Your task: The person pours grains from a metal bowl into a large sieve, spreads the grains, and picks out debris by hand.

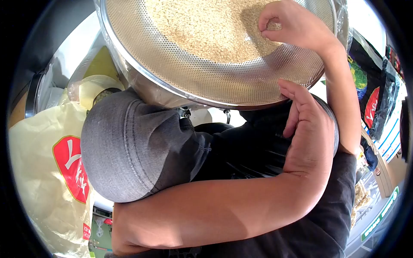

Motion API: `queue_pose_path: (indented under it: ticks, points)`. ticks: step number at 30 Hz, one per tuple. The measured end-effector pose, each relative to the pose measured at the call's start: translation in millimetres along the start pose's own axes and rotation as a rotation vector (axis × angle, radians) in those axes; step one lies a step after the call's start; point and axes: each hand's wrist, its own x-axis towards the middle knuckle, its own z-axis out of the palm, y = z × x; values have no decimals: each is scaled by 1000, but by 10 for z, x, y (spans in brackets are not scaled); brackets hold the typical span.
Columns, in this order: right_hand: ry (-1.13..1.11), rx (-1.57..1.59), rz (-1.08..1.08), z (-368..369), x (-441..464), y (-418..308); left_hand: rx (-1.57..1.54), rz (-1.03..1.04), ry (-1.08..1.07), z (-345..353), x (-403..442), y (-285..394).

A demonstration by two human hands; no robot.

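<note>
A wide perforated metal sieve (142, 64) with a shiny rim holds a bed of small pale tan grains (206, 32). My right hand (297, 26) is over the grains at the sieve's right side, thumb and forefinger curled together in a pinch. Anything between those fingertips is too small to make out. Lower down, my left hand (307, 118) is at the near right rim, its fingers loosely bent and apart. Its fingertips reach over the rim; whether they touch it I cannot tell. Both hands are bare.
Clear plastic film shows around the sieve's outside. A grey-clad knee (133, 142) sits below it. At left stands a cream bag (34, 155) with a red label, near a translucent round container (92, 88). Dark printed packaging (365, 81) lies at right, with a person farther behind.
</note>
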Motion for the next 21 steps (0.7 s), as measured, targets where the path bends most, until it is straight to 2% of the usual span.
queue_pose_path:
  ticks: [7,10,13,16,19,21]
  points:
    - [-2,-6,5,30,11,4,101,-12,-21,0,2,53]
    - [-3,-6,8,49,18,-2,-34,3,-18,57,40,71]
    - [-1,-6,12,51,23,6,72,-28,-29,-6,18,51]
    - [-1,-9,13,58,22,4,-17,-15,-21,-4,13,36]
    - [-2,-9,14,59,24,5,83,-23,-35,20,30,68]
    - [-3,-8,15,61,24,4,-28,8,-34,58,54,69]
